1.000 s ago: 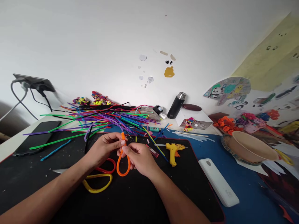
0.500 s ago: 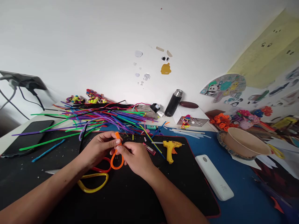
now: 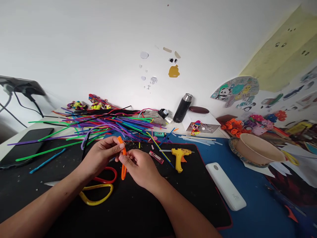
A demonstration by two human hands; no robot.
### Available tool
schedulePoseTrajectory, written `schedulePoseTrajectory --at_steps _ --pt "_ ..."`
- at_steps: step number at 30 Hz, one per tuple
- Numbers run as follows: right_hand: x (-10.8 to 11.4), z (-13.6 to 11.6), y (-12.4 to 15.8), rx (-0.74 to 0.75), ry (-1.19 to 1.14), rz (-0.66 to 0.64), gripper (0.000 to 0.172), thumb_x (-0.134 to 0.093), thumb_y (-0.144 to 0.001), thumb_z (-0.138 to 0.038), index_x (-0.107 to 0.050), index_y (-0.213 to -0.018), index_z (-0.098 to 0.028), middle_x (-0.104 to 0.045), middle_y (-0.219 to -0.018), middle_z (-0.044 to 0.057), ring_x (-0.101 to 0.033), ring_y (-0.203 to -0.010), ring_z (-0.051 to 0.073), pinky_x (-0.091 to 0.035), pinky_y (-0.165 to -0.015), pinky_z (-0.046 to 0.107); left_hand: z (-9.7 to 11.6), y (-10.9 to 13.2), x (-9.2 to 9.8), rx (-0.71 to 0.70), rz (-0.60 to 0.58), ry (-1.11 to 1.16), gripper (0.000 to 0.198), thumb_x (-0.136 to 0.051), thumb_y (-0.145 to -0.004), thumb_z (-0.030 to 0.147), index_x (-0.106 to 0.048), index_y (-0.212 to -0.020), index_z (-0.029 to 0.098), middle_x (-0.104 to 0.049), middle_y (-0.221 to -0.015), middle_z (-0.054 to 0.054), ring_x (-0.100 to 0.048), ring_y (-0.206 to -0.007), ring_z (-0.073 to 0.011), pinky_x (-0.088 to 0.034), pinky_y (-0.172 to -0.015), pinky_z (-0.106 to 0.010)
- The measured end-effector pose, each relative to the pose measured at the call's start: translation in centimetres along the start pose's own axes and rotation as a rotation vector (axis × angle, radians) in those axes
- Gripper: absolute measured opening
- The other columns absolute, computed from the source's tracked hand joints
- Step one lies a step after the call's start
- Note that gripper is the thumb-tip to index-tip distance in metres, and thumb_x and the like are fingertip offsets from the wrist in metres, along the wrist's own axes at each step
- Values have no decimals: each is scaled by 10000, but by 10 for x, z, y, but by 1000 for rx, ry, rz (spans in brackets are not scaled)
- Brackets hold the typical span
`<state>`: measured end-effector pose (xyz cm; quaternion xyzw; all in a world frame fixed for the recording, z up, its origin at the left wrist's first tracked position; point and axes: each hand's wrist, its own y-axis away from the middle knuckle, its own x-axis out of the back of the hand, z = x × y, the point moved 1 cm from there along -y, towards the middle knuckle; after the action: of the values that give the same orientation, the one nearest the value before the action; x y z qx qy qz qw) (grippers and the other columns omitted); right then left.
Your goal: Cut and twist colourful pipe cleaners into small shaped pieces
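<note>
My left hand and my right hand both pinch an orange pipe cleaner bent into a narrow loop, held just above the black mat. The loop hangs down between the two hands, its top ends in my fingertips. Scissors with a red and a yellow handle lie on the mat right under my left wrist. A big heap of coloured pipe cleaners lies beyond my hands.
A yellow glue gun and a white power bank lie right of my hands. A phone lies at the left. A black flask, glue sticks, a paper bowl and craft flowers stand at the back right.
The orange loop has been squeezed from a wide round loop into a narrow flat one. My hands stayed in place; the view shifted slightly.
</note>
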<state>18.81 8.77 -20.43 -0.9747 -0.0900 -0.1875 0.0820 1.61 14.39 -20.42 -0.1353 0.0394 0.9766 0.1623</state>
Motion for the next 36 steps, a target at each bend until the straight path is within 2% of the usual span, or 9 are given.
schedulePoseTrajectory --at_steps 6,11,15,19,26,32,36 --pt "2 -4 -1 65 171 29 262 -638 -1034 -366 -727 -847 -206 -622 -776 -3 -571 -727 151 -374 -651 264 1 1 3 -48 1 -94 284 -954 -704 381 -765 -772 179 -695 -655 -20 -599 -544 -129 -485 -510 -225" --pt "1 -5 0 91 244 45 262 -626 -1027 -266 -667 -778 -197 -611 -771 -3 -586 -736 149 -372 -662 272 1 0 7 -89 6 -150 275 -948 -718 381 -762 -770 185 -700 -652 -23 -634 -571 -147 -501 -535 -229" --pt "0 -7 2 83 291 29 259 -619 -1026 -260 -655 -777 -198 -614 -783 -2 -578 -723 143 -366 -657 271 2 0 6 -69 22 -88 310 -965 -689 386 -748 -754 175 -692 -643 -22 -624 -560 -142 -494 -515 -219" --pt "-1 -7 5 64 304 3 169 -684 -990 -336 -661 -878 -211 -629 -853 -11 -587 -736 140 -388 -668 259 6 1 3 -63 64 -55 342 -962 -701 399 -720 -740 160 -691 -644 -23 -612 -557 -124 -495 -515 -198" --pt "-3 -7 5 -9 271 -34 345 -734 -934 -551 -647 -1024 -229 -643 -922 -13 -584 -662 124 -379 -616 254 17 -2 6 -108 216 91 386 -1017 -596 369 -730 -723 144 -682 -647 -5 -616 -527 -107 -517 -493 -179" --pt "1 -7 4 -34 269 -12 271 -684 -981 -501 -659 -1008 -232 -626 -752 -37 -563 -626 131 -339 -600 259 18 -3 8 -115 240 128 411 -1038 -547 362 -738 -720 141 -709 -667 -22 -633 -525 -115 -553 -509 -188" --pt "2 -5 3 -70 173 -32 359 -659 -978 -594 -675 -1074 -249 -646 -764 -36 -622 -619 129 -355 -582 244 20 -4 10 -134 268 114 425 -1041 -537 378 -732 -712 143 -686 -644 -4 -627 -531 -107 -554 -518 -173"
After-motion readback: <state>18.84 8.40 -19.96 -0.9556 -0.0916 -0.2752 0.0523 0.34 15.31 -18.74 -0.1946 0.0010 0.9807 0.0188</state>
